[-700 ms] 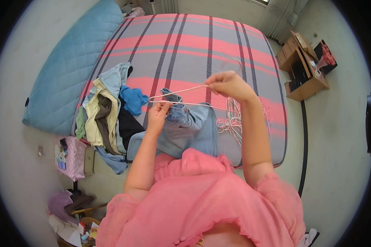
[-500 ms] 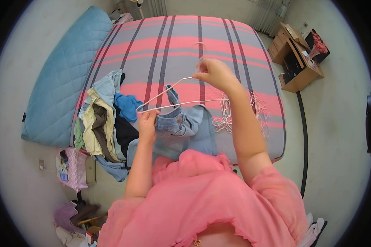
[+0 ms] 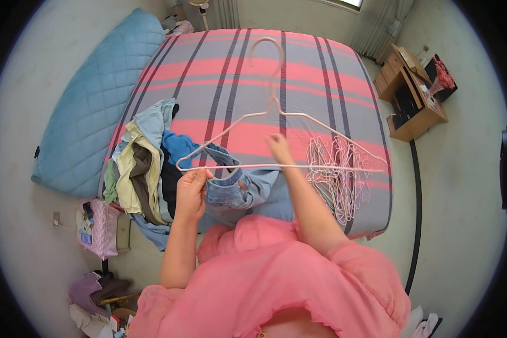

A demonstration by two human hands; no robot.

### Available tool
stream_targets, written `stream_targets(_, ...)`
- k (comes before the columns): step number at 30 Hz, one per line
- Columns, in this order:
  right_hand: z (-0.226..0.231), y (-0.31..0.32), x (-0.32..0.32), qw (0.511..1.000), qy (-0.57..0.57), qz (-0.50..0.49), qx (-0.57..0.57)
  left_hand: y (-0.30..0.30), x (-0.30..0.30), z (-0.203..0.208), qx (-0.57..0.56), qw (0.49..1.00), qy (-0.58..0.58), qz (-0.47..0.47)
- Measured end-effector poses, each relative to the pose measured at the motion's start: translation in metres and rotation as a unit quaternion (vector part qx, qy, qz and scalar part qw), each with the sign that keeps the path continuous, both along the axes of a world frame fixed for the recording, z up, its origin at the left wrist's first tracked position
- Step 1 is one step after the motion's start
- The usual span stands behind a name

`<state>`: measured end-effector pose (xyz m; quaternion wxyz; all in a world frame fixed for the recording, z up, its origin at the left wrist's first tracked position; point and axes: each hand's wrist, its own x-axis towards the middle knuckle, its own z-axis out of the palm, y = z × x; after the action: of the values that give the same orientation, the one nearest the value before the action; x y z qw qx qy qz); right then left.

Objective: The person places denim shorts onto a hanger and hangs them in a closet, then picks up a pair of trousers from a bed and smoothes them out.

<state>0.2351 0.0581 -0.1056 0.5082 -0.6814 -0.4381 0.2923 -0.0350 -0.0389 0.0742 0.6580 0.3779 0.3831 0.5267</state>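
Note:
A pale pink wire clothes hanger (image 3: 315, 116) is held up in front of me, its hook pointing away. My left hand (image 3: 191, 194) pinches its bottom bar near the left corner. Against those fingertips rises the waistband of light blue jeans (image 3: 253, 188); whether they grip the denim too, I cannot tell. The jeans' lower part is hidden behind my pink top. My right hand (image 3: 277, 149) is curled closed inside the hanger's outline, slightly blurred, with nothing visible in it. The hanger's bar crosses in front of my right forearm.
On the bed (image 3: 253, 62), a heap of clothes (image 3: 141, 163) lies left and a tangle of wire hangers (image 3: 338, 180) right. A blue quilted headboard (image 3: 96, 107) borders the left side. A wooden desk (image 3: 414, 121) stands far right; a pink-covered nightstand (image 3: 101, 228) is near left.
My right hand has come off the hanger near its hook and moved down towards me. The hanger has swung round to lie broad across my view. My left hand keeps its hold.

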Motion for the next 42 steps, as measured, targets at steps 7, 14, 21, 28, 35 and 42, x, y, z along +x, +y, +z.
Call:
stream_targets(7,-0.001,0.037,-0.073,0.937,0.270,0.193,-0.111,-0.021,-0.002,0.032,-0.038,0.995,-0.065,-0.071)
stream_targets(14,0.042,0.018,-0.088,0.771,0.504,0.361,-0.145,-0.033,-0.031,0.023,-0.031,0.998,-0.049,-0.024)
stream_targets(21,0.018,-0.018,-0.073,0.906,-0.070,0.375,-0.182,-0.030,-0.054,0.007,-0.049,0.997,-0.038,0.040)
stream_targets(28,-0.004,-0.079,0.008,0.978,0.091,0.057,-0.179,-0.007,-0.068,-0.013,-0.006,0.998,-0.036,0.044)
stream_targets(35,0.022,-0.122,0.034,0.981,0.165,0.038,-0.091,0.006,-0.068,-0.019,0.010,0.999,-0.034,0.039)
stream_targets(42,0.012,-0.116,-0.020,0.939,0.262,0.158,-0.158,0.000,-0.052,-0.006,0.011,0.999,-0.024,0.025)
